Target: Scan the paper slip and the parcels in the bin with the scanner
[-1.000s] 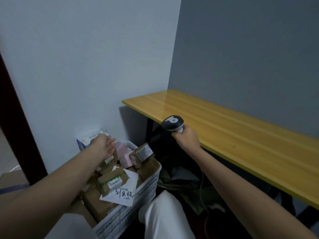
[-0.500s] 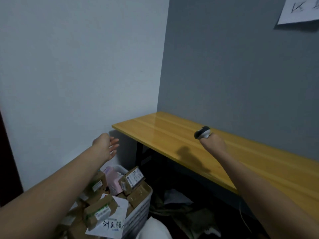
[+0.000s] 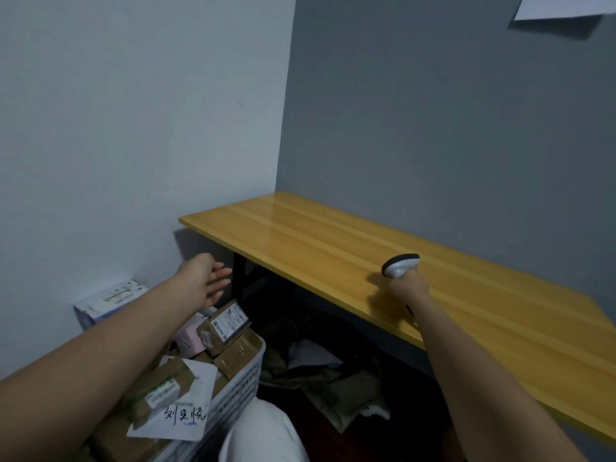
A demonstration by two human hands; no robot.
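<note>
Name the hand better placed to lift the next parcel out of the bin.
Left. The left hand is open and empty, right above the parcels in the bin. The right hand grips the scanner over the table.

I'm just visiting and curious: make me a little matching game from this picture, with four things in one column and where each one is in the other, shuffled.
Things:
1. scanner
2. paper slip
3. left hand
4. white sheet

Places or states:
A. pinned high on the grey wall
B. open and empty, above the bin
C. held in the right hand, over the wooden table
D. lying on the parcels in the bin, with handwriting on it

Pairs: 1-C, 2-D, 3-B, 4-A
</note>
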